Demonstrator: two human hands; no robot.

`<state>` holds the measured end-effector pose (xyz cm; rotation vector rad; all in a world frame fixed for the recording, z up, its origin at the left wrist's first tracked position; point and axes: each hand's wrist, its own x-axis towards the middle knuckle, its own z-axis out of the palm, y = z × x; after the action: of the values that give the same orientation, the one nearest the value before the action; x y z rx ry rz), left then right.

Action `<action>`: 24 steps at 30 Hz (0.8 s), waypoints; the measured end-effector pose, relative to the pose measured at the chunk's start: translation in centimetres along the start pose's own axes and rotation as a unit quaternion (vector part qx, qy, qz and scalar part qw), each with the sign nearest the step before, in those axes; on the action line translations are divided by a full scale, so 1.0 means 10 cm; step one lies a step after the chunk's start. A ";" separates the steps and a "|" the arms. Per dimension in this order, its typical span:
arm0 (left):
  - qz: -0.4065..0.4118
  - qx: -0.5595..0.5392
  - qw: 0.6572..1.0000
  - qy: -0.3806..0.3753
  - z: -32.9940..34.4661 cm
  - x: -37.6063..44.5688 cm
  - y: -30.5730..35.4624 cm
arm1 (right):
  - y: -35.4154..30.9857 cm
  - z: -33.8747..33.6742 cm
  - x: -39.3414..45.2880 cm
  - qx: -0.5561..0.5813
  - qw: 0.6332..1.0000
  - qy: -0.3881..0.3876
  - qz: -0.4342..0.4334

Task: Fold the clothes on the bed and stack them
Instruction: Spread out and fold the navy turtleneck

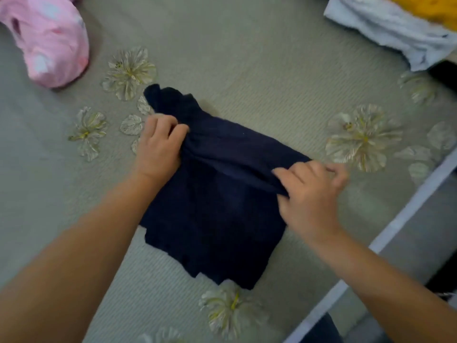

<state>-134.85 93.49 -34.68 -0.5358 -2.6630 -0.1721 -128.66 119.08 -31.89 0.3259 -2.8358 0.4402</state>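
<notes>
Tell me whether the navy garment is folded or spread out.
Partly folded: the navy garment lies doubled on the bed, while both hands grip its bunched upper edge.

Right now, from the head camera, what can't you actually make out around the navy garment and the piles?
- Navy garment: what kind of clothing it is; it is folded over itself and the left hand and right hand cover its upper edge.
- Right hand's fingertips: blurred.
- Pink garment: cut off by the top left edge.
- White garment and yellow garment: cut off by the top right corner.
</notes>
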 end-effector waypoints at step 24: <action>-0.039 -0.018 0.992 -0.114 -0.37 -2.03 -0.12 | -0.81 0.42 -1.75 -0.057 0.996 -0.050 -0.042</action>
<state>-116.87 84.69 -39.98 -0.4877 -2.9118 -0.1914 -110.95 113.39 -38.51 0.4535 -2.9161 0.2495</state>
